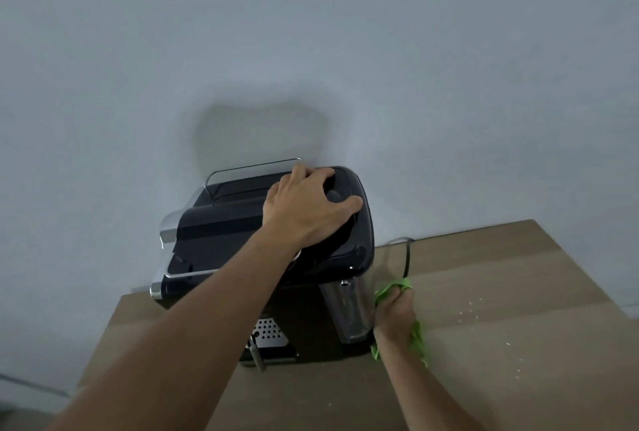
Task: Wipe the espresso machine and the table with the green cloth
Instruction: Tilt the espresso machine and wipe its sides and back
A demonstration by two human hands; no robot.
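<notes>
A black and silver espresso machine [221, 233] stands at the back of a brown table [501, 292], close to the wall. My left hand [306, 209] rests flat on the machine's top, fingers spread over its right rear part. My right hand [396, 314] grips the bunched green cloth [420, 340] and holds it against the machine's right side, low down near the tabletop. Green folds stick out above and below the fingers.
A black power cable [408, 257] runs from behind the machine across the table. Pale crumbs [470, 313] are scattered on the tabletop to the right. A plain wall [311, 50] rises directly behind. The table's left edge drops off near the machine.
</notes>
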